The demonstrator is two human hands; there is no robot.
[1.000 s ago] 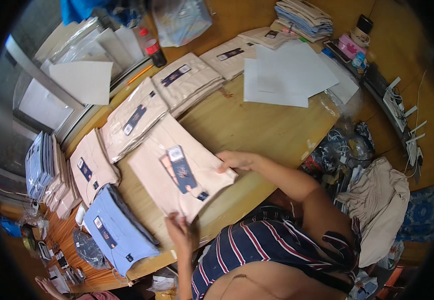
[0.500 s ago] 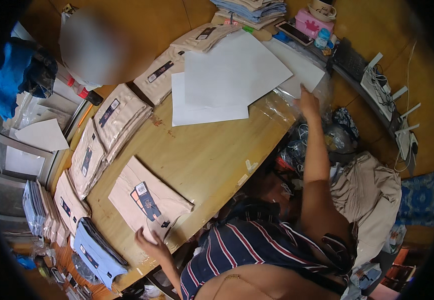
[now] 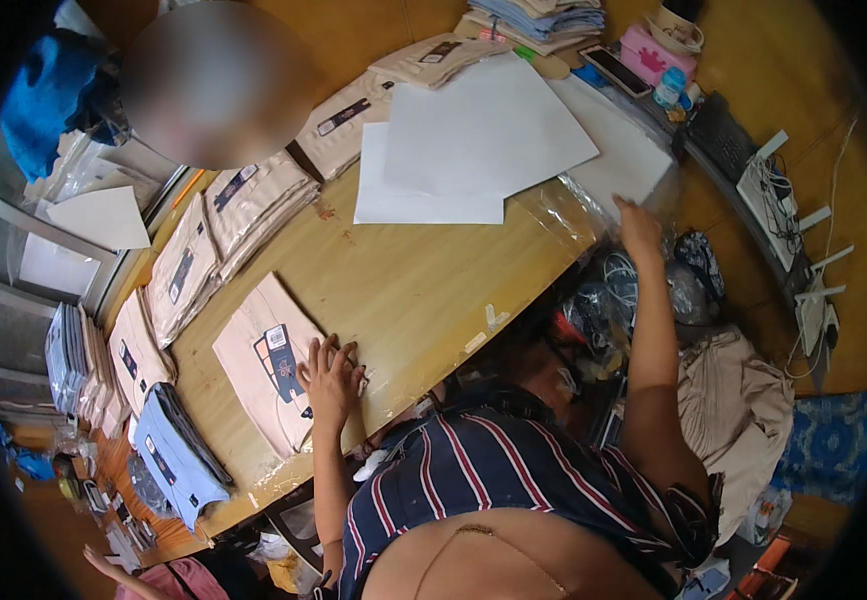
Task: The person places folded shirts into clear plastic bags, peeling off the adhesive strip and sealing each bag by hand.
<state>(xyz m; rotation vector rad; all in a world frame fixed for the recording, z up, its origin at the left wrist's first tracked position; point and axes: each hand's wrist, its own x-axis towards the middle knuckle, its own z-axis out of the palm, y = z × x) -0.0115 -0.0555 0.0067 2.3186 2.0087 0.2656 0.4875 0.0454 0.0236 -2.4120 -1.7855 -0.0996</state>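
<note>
Folded beige trousers point(image 3: 254, 345) lie on the wooden table, with dark and orange hang tags point(image 3: 282, 365) on top. My left hand point(image 3: 330, 382) rests on their right edge beside the tags, fingers apart and bent over the cloth. Farther right, my right hand point(image 3: 640, 238) is at the near edge of a clear plastic bag point(image 3: 561, 212), its fingers closed on the film and the index finger forward. White sheet point(image 3: 614, 140) lies by that bag, under or inside clear film. Larger white sheets point(image 3: 484, 125) overlap on the table to its left.
Bagged beige garments point(image 3: 182, 270) line the far edge, with folded blue trousers point(image 3: 169, 455) at the near left. A garment stack point(image 3: 539, 22), a phone point(image 3: 616, 72) and a pink box point(image 3: 654, 52) stand at the back right. Another person's hand point(image 3: 104, 562) shows at lower left.
My left hand has moved from the trousers' near edge to their right edge by the tags. The trousers have turned slightly and lie flatter. My right hand stays by the plastic bag.
</note>
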